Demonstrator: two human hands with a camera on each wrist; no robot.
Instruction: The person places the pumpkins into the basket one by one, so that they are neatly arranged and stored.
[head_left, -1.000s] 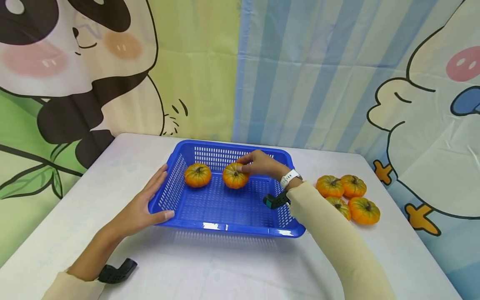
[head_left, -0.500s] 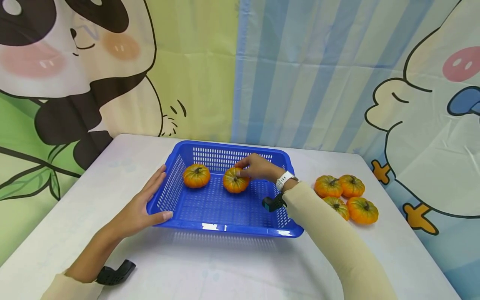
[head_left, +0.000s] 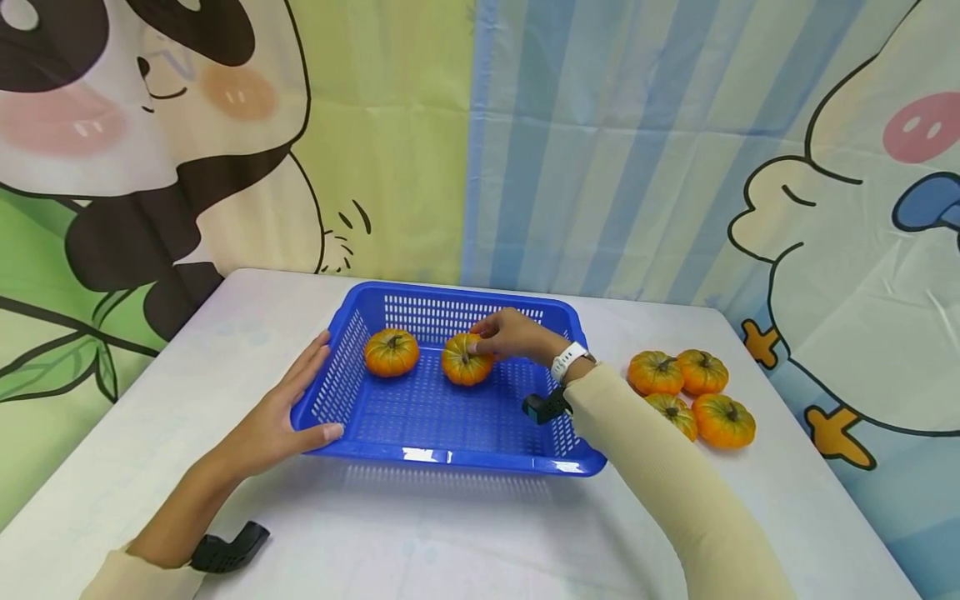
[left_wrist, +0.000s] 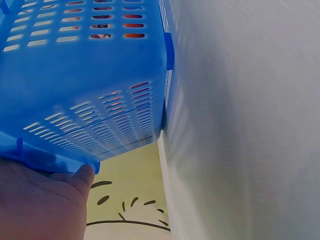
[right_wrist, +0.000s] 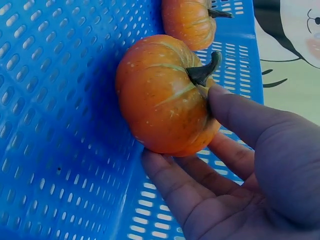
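A small orange pumpkin (head_left: 467, 360) is inside the blue plastic basket (head_left: 480, 463), and my right hand (head_left: 516, 335) grips it. In the right wrist view the thumb presses near the stem of this pumpkin (right_wrist: 162, 95), while the fingers reach around its other side. To its left in the basket sits another pumpkin (head_left: 392, 352), a little apart. My left hand (head_left: 277, 417) rests against the basket's left end, fingers fairly straight along the side and thumb at the front corner. The left wrist view shows part of that hand (left_wrist: 45, 200) at the rim, below the slotted wall.
Several more pumpkins (head_left: 724, 421) stand grouped on the white table (head_left: 420, 542), right of the basket and beyond the right sleeve (head_left: 667, 467). A curtain (head_left: 390, 133) with cartoon animals hangs behind the table.
My right hand has lowered the pumpkin slightly in the basket and brought it a bit nearer the other one. The left hand stays at the basket's side.
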